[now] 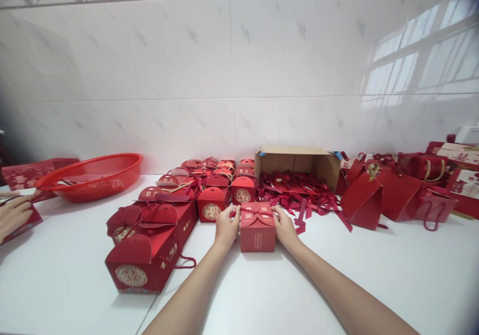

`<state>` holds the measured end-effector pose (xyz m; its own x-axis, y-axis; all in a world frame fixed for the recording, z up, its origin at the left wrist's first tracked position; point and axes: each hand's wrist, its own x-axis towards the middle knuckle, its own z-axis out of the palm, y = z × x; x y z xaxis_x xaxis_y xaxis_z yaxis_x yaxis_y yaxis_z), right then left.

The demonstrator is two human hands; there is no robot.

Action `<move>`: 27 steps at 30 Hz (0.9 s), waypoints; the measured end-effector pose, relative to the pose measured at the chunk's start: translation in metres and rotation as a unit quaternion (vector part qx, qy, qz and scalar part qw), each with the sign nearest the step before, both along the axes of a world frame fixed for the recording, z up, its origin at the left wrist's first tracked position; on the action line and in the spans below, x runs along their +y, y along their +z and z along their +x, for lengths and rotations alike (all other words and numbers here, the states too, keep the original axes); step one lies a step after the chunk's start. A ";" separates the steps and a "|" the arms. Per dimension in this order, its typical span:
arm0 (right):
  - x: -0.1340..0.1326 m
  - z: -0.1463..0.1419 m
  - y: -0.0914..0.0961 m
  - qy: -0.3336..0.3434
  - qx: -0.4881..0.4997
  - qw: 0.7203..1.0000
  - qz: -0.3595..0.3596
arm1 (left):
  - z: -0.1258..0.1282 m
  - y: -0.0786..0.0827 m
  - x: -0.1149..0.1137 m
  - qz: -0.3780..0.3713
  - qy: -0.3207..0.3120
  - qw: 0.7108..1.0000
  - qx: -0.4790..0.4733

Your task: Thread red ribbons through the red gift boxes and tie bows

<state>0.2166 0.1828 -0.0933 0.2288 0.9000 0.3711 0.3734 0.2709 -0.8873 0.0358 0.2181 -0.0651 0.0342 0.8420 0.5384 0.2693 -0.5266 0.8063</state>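
A small red gift box [257,235] with pale printed characters stands upright on the white table in front of me. Across its top runs a thin dark red ribbon [258,212]. My left hand [227,227] is closed at the box's upper left edge, pinching the ribbon's end there. On the opposite side, my right hand [286,227] has its fingers closed at the upper right edge, where the ribbon comes out; its fingertips are partly hidden. Just behind the box lie loose dark red ribbons [299,188], some spilling out of an open cardboard box [325,170].
Several red gift boxes [214,205] stand in rows behind and left, with larger handled boxes [140,260] nearer. A red plastic basket [101,175] sits farther left, beside another person's hand [15,215]. Red gift bags [362,200] and boxes crowd the right. A tiled wall [187,66] closes the back.
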 end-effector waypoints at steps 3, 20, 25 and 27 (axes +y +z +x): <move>-0.001 -0.001 0.001 -0.012 -0.016 1.000 0.001 | 0.001 0.001 -0.001 0.009 0.022 0.999 0.023; 0.000 0.000 0.008 -0.052 -0.070 0.996 -0.025 | 0.003 0.004 -0.004 0.006 0.030 0.999 0.043; -0.001 -0.001 0.008 -0.043 -0.041 0.998 -0.017 | 0.002 0.007 -0.007 -0.011 0.021 1.000 0.008; -0.002 0.000 0.008 -0.039 -0.022 0.999 -0.011 | 0.002 0.008 -0.007 -0.028 0.018 0.999 -0.017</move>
<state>0.2168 0.1806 -0.0854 0.2832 0.8876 0.3634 0.4311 0.2207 -0.8749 0.0382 0.2115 -0.0572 -0.0147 0.8710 0.4911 0.2588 -0.4711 0.8432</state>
